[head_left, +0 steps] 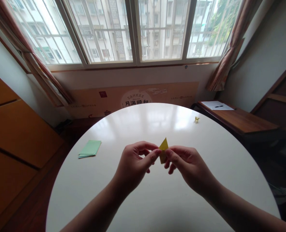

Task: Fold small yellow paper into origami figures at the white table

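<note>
A small folded yellow paper (pixel 163 147), pointed at the top, is held above the middle of the round white table (pixel 157 199). My left hand (pixel 133 164) pinches its left side between thumb and forefinger. My right hand (pixel 188 166) pinches its right side the same way, and the fingers of both hands hide the lower part of the paper. A tiny yellow folded paper figure (pixel 197 119) stands on the table at the far right. A small stack of light green paper sheets (pixel 90 149) lies flat on the table to the left.
A dark wooden desk (pixel 239 120) with a white sheet and a pen (pixel 217 105) stands to the right of the table. Orange wooden cabinets (pixel 14 135) line the left side. A printed cardboard panel (pixel 135 98) leans under the barred window.
</note>
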Motion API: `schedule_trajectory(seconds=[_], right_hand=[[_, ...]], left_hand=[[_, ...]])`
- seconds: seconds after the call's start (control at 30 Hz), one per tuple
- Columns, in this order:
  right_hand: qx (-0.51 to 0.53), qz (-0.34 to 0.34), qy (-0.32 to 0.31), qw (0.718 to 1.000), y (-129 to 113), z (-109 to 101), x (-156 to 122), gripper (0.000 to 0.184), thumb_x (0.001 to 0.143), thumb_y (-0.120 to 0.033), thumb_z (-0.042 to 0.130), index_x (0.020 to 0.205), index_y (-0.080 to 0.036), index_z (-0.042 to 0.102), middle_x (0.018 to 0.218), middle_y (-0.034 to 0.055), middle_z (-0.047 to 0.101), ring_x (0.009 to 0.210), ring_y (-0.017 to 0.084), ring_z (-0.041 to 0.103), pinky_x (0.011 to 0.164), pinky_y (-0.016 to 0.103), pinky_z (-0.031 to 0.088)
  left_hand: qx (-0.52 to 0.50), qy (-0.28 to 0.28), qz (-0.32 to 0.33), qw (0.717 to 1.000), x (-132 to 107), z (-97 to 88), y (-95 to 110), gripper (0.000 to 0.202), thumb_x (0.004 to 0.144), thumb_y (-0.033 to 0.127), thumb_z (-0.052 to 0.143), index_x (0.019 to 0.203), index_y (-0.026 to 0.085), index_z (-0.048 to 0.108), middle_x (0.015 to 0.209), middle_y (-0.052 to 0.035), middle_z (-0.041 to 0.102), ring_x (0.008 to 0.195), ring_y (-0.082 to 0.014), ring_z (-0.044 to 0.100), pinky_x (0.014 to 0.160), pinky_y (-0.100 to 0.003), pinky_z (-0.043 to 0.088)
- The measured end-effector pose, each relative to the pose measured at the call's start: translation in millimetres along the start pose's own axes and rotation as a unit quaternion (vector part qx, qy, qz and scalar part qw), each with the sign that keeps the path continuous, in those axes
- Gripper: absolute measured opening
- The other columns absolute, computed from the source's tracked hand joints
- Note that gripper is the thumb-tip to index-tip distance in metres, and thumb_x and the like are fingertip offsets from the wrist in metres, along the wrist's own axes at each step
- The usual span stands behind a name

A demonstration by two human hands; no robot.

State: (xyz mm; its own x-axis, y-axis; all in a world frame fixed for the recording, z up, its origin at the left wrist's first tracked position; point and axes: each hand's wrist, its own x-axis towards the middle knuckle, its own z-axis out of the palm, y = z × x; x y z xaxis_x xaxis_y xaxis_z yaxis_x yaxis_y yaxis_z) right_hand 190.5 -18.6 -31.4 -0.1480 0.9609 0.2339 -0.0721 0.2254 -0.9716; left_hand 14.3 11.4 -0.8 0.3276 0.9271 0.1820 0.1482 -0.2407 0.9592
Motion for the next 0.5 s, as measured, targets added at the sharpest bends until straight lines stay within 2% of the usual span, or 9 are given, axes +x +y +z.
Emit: schedule_trajectory(seconds=[0.2,0.5], right_hand=[[-0.023,0.007,0.018,1.000,1.3,-0.4,0.7,0.031,0.088,-0.045,0.066,0.095,-0.018,0.078,0.083,0.0080,0.074,0.067,0.017,0.065,0.052,0.026,0.054],[-0.027,0.024,0.025,0.999,-1.9,0.1,0.9,0.026,0.087,-0.041,0.069,0.091,-0.017,0.077,0.078,0.0074,0.074,0.065,0.017,0.065,0.051,0.024,0.053]], left_hand=[[-0.022,-0.010,-0.010,1.000,0.6,-0.9,0.1,0.019,0.080,0.031,0.072,0.084,0.013,0.076,0.062,-0.0024,0.064,0.050,-0.0098,0.053,0.036,-0.016,0.046],[-0.070,-0.029,-0.059,0.995,0.7,0.4,-4.4,0.018,0.081,0.031,0.071,0.083,0.013,0.072,0.058,0.0009,0.059,0.049,-0.0084,0.050,0.036,-0.013,0.043]])
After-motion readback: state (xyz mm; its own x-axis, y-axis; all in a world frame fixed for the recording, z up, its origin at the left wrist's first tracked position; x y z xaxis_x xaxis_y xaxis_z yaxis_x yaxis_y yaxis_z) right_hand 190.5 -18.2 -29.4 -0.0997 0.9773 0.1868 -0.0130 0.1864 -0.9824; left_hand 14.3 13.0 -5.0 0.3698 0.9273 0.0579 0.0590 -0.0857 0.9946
